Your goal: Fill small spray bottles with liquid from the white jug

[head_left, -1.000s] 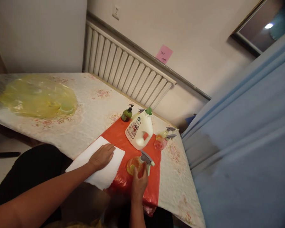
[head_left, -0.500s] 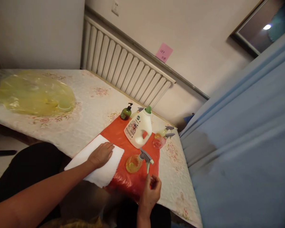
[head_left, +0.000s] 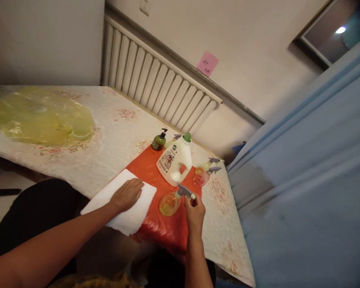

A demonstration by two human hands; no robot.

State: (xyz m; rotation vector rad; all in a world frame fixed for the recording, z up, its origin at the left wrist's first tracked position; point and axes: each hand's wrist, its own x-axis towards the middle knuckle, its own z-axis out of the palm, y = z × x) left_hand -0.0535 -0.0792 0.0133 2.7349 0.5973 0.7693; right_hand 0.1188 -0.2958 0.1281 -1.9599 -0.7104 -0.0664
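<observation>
My left hand [head_left: 128, 195] lies flat on a folded white cloth [head_left: 108, 193], its fingers stretched out. At the front right, my right hand [head_left: 195, 212] has thumb and fingers closed at the nozzle and trigger of a spray bottle [head_left: 169, 204] with a grey head and yellowish liquid. That bottle stands on a red plastic sheet [head_left: 162, 230]. Just behind it is a large white detergent jug [head_left: 175, 162] with a green cap and a hollow handle.
A green pump bottle [head_left: 159, 141] stands left of the jug. Pink [head_left: 200, 177] and yellow spray bottles [head_left: 202, 166] stand to its right. A yellow plastic bag [head_left: 42, 116] lies far left on the floral tablecloth [head_left: 117, 132]. A blue curtain [head_left: 303, 168] hangs along the right.
My right hand has moved up and away from me, from below the trigger to the spray bottle's nozzle. My left hand stays on the cloth.
</observation>
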